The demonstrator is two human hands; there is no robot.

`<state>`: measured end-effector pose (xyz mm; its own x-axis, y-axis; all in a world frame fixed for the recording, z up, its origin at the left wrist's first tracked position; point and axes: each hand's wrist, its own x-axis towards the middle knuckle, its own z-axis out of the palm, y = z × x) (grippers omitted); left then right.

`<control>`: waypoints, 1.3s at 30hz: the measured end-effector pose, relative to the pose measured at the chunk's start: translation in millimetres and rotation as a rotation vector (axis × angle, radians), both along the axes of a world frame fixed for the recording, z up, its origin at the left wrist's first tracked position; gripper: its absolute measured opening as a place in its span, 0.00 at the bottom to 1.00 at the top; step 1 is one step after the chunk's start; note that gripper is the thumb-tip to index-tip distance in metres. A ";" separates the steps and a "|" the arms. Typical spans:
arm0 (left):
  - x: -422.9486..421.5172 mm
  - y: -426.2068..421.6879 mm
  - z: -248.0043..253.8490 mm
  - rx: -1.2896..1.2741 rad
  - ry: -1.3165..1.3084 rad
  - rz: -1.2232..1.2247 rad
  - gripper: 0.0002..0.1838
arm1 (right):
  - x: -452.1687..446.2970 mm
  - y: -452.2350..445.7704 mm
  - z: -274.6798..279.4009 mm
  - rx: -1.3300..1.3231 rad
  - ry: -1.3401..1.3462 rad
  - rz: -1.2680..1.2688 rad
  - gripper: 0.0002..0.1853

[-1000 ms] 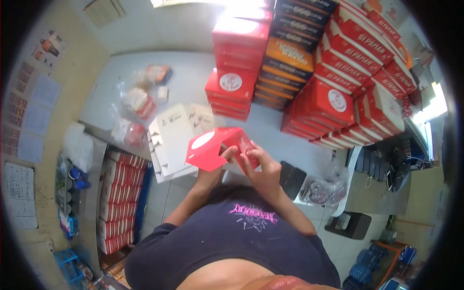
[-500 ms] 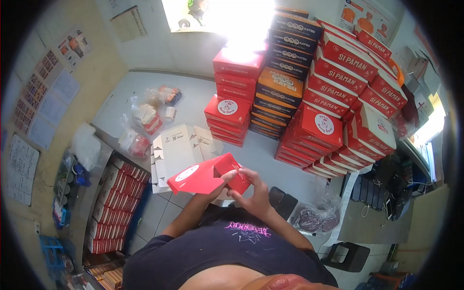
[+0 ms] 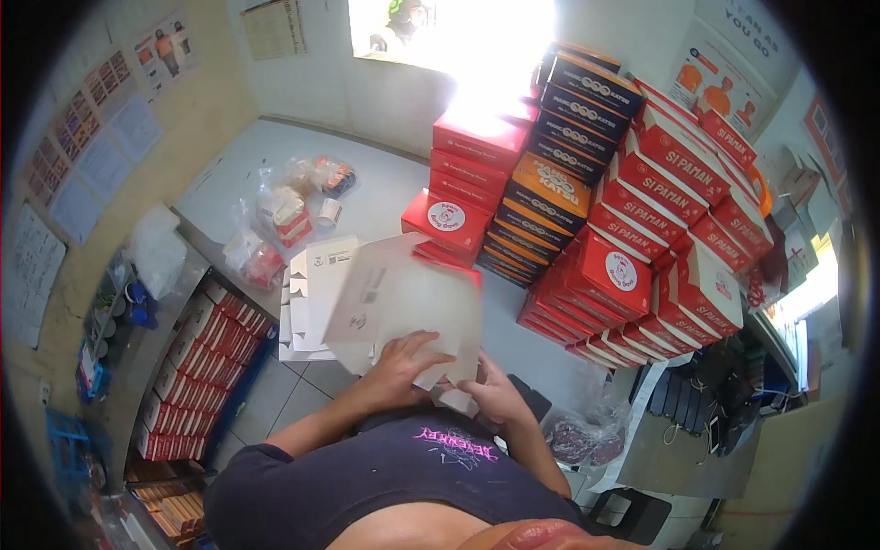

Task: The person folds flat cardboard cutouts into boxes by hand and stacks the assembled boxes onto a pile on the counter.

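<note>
I hold a partly folded cardboard food box (image 3: 403,293) in front of my chest, its pale printed inside facing up and a bit of red outside showing at the right edge. My left hand (image 3: 403,367) is on its near part, fingers bent over the pale panel. At the near right corner my right hand (image 3: 500,394) grips its edge by a small flap; some fingertips are hidden. Just beyond, flat white box blanks (image 3: 307,312) lie on the table, partly covered by the box.
Red boxes (image 3: 446,217), black-and-orange boxes (image 3: 550,183) and red-and-white boxes (image 3: 674,165) stand stacked at the back and right. Plastic-bagged items (image 3: 289,215) and a white cup (image 3: 329,213) sit on the white table (image 3: 229,174). A shelf (image 3: 197,376) of folded boxes is at left.
The box has turned from its red outside to its pale inside and opened out wider. Both hands have shifted on it, the left now over the panel. The camera view has tilted slightly.
</note>
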<state>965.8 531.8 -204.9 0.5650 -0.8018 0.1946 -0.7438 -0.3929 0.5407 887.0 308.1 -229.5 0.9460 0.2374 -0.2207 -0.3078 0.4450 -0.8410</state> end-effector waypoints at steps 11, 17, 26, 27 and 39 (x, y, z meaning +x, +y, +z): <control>0.9 -9.9 29.9 -0.629 1.015 0.546 0.17 | 22.6 40.5 49.7 -1.241 -0.884 -0.146 0.54; -3.9 -7.7 34.5 -1.331 1.326 0.296 0.22 | 18.9 30.8 71.1 -1.120 -0.997 -0.055 0.47; -14.7 -11.7 45.0 -1.400 1.516 0.307 0.20 | 2.2 24.7 54.7 -1.350 -1.192 -0.184 0.33; -11.8 -9.1 41.6 -1.392 1.515 0.305 0.20 | 1.1 19.7 46.1 -1.349 -1.191 -0.192 0.33; -21.0 -33.7 28.5 -0.926 0.826 0.428 0.13 | -8.4 10.9 54.7 -1.222 -1.051 -0.438 0.23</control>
<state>944.8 498.1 -176.4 0.9565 -0.2876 0.0490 0.0247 0.2473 0.9686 878.6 319.1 -174.9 0.7366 0.1110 0.6672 0.5400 -0.6905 -0.4813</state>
